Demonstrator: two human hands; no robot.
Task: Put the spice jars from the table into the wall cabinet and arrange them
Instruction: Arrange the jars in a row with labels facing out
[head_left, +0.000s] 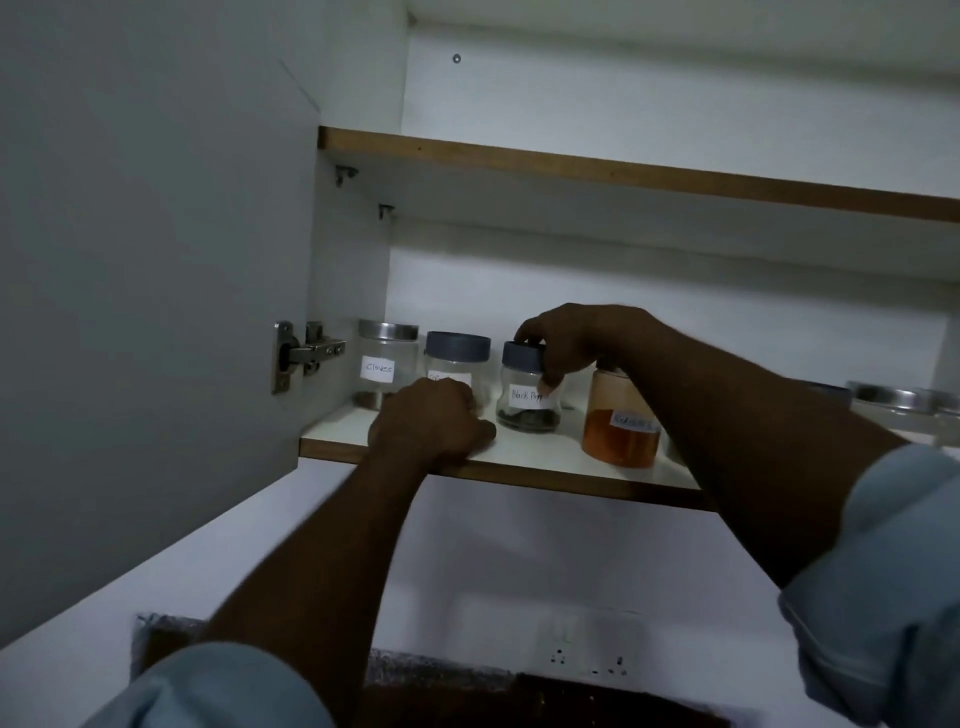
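right hand gripping black pepper jar, lower shelf

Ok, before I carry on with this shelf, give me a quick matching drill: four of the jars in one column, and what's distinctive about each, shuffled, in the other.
Things
1. Cloves jar
2. Black pepper jar
3. Jar with orange contents
4. Grey-lidded jar next to the cloves

Descriptions
A. Right hand has its grip on the lid
B. Leftmost on the shelf, silver lid
C. Label partly hidden behind the left hand
D. Partly behind the right forearm

Pairs: 1-B, 2-A, 3-D, 4-C
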